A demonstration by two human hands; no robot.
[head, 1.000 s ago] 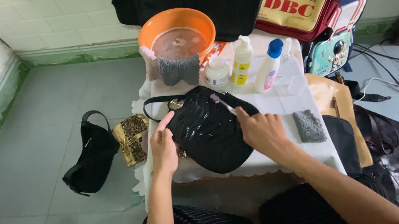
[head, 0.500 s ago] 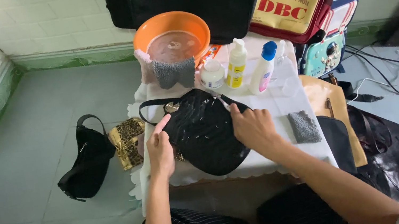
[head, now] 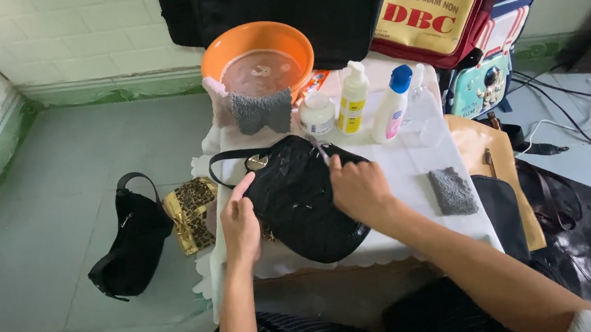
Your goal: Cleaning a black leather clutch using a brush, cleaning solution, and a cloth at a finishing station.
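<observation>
Since the earlier frame little has shifted: the black handbag (head: pixel 297 198) is steadied by the left hand (head: pixel 239 223), forefinger extended, and pressed under the right hand (head: pixel 360 191), fingers curled at its top edge, whitish smears remaining on its front.

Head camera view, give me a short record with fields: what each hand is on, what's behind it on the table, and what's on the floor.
left hand: left hand rests on the left edge of the black quilted handbag, index finger pointing
right hand: right hand presses on the bag's upper right side
surface: small table with white cloth
behind bag: orange plastic basin, white jar, two white bottles
right of bag: grey cloth
floor left: black fabric bag, gold patterned purse
</observation>
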